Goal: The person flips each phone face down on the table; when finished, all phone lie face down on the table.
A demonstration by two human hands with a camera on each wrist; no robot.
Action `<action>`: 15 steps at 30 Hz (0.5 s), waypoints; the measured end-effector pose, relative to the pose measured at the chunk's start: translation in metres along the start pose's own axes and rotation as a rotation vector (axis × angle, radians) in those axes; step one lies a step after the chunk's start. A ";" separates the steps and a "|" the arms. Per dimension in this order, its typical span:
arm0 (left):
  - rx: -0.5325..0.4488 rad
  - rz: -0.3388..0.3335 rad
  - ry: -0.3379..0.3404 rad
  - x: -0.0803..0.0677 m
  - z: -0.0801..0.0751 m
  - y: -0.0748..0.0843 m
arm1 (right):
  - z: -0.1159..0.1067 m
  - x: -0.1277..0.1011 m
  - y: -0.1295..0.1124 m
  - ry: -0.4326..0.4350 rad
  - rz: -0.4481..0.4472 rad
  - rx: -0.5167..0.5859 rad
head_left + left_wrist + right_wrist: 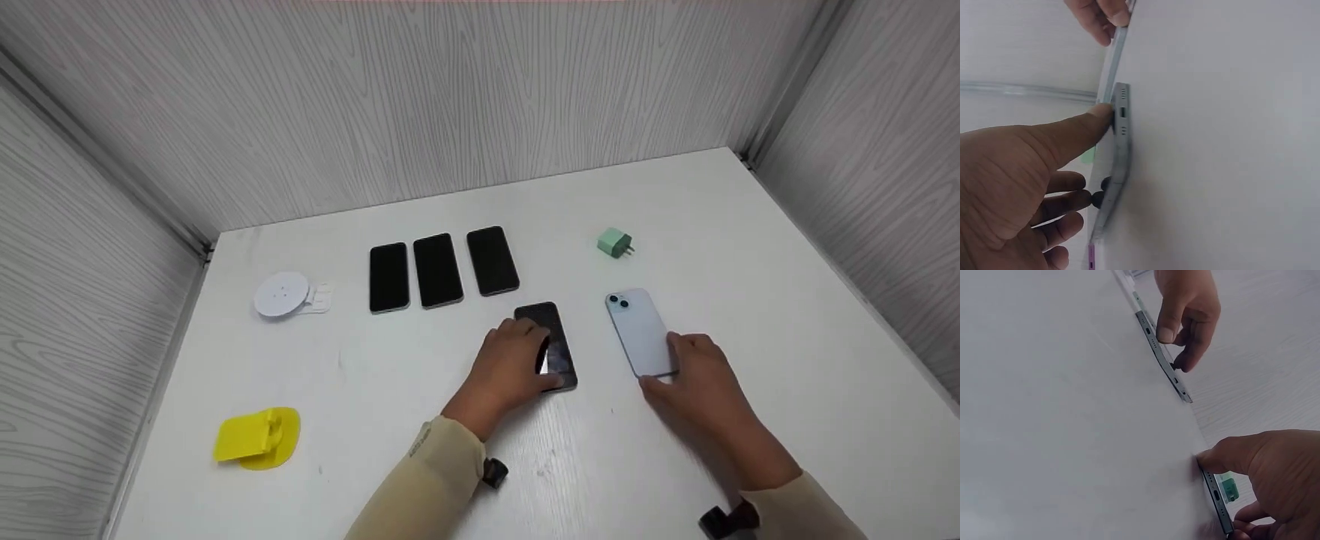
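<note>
The light-blue phone [641,330] lies lengthwise away from the person, far end leaning left; the right hand [701,386], nearer, pinches its near end. Left of this phone, the left hand [510,367] half-spans the roughly parallel dark phone [559,352]; partly hidden fingertips leave its grip uncertain.

Yes, looks like a work booth [900,165] here: walled on three sides by grey wood-grain panels [480,97], seamed by corner strips [789,82], fitted with a plain white tabletop [787,300], laid out with separate phones [637,330] and a green plug [614,242]!
</note>
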State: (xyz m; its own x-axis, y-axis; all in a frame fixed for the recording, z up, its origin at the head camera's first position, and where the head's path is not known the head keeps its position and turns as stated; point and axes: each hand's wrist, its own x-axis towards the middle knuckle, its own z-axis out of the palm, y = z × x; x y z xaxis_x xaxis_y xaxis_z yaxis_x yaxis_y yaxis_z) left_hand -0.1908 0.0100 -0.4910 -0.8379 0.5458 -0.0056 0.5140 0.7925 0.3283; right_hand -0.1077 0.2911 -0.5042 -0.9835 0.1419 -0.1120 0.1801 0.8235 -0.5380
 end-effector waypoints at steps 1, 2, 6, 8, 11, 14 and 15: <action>-0.009 0.001 0.015 -0.004 0.002 -0.001 | -0.001 0.000 0.000 -0.001 0.000 -0.002; -0.019 0.003 0.030 -0.008 0.003 -0.001 | -0.001 0.000 0.000 -0.003 0.003 -0.004; -0.034 -0.012 0.068 -0.019 0.007 -0.003 | -0.001 0.000 -0.001 -0.010 0.009 -0.006; -0.044 -0.027 0.078 -0.023 0.008 -0.004 | 0.000 0.000 -0.002 -0.002 0.006 -0.018; -0.038 -0.040 0.079 -0.028 0.008 -0.006 | 0.001 0.000 -0.007 0.058 -0.031 -0.058; -0.018 -0.034 0.078 -0.031 0.007 -0.008 | 0.002 0.003 -0.019 0.130 -0.083 -0.095; -0.016 -0.035 0.077 -0.032 0.007 -0.008 | 0.003 0.005 -0.024 0.150 -0.109 -0.092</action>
State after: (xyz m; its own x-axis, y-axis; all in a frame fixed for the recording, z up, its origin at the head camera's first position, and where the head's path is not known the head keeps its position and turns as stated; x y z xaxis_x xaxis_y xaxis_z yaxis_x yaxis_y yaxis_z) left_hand -0.1666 -0.0123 -0.5004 -0.8670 0.4953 0.0548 0.4820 0.8058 0.3439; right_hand -0.1171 0.2705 -0.4946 -0.9897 0.1234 0.0724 0.0765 0.8842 -0.4608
